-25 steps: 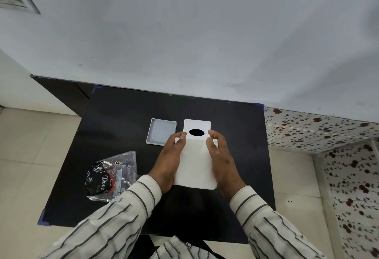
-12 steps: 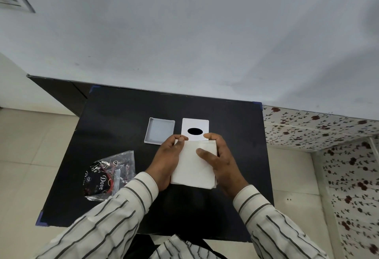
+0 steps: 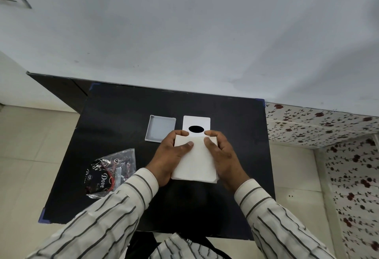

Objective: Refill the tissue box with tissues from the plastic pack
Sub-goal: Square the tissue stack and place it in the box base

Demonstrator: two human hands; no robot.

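Nearest the camera, two striped sleeves (image 3: 114, 215) reach forward over the near edge of a black table (image 3: 231, 127). On the table's near-left part lies a crumpled, clear plastic pack (image 3: 111, 171) with a dark printed label, well apart from the hands.

Toward the middle of the table, a white stack of tissues (image 3: 196, 161) is held between both hands. The left hand (image 3: 169, 157) grips the stack's left edge, thumb pressed on top and fingers curled round the far-left corner. The right hand (image 3: 222, 156) grips the right edge in the same way, thumb on top and fingers wrapped over the far-right corner. Both hands are clamped on the stack. Whether its underside touches the table cannot be told.

Just beyond the stack lies a flat white lid (image 3: 196, 123) with a dark oval opening; its near edge is hidden behind the tissues and fingertips. Just to its left stands the open tissue box (image 3: 160, 128), a shallow grey-white tray.

Farther off rises a pale wall (image 3: 184, 33), with floral tiling (image 3: 328, 123) at the right.
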